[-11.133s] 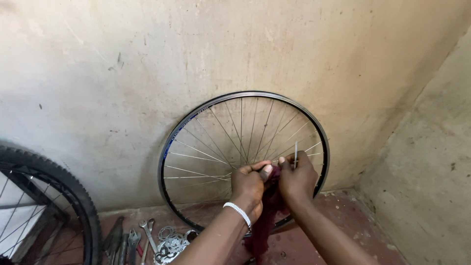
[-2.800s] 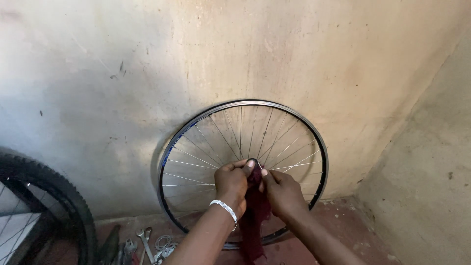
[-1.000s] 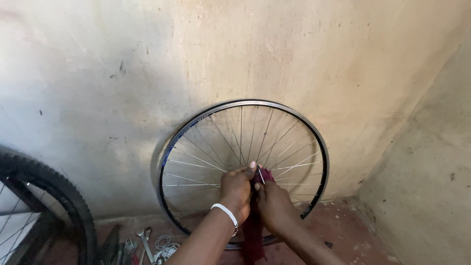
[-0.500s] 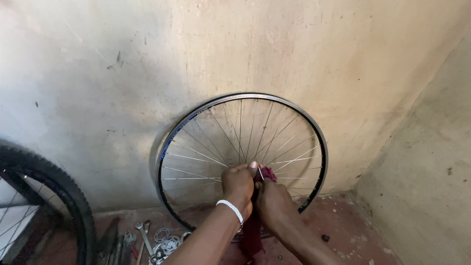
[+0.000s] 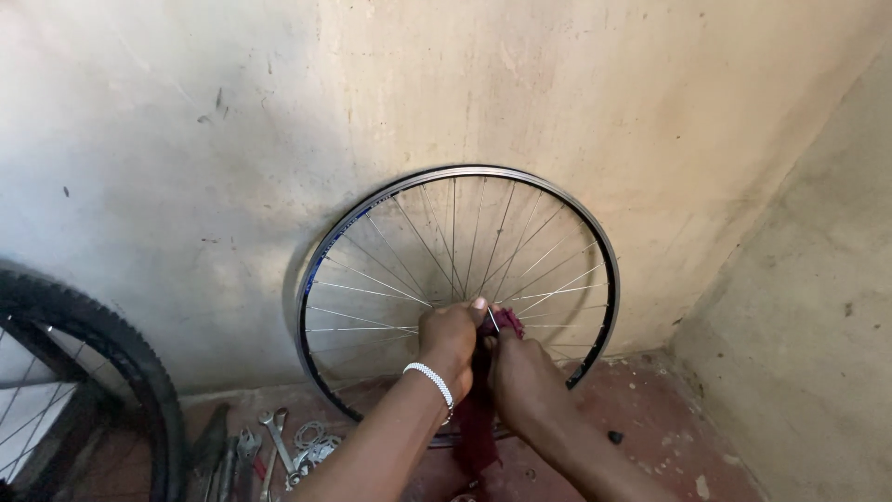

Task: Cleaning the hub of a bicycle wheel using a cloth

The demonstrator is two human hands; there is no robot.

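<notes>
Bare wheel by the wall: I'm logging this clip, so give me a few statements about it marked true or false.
1. The bare wheel leans upright against the wall. True.
2. Both hands meet at the wheel's middle: left hand, right hand. True.
3. The wheel carries a knobbly tyre. False: its rim is bare; the tyred wheel stands at the far left.
4. A dark red cloth hangs down between the hands. True.
5. The wrenches lie on the floor to the right of the wheel. False: they lie at its lower left.
6. The beaded bracelet sits on the right wrist. False: on the left.
</notes>
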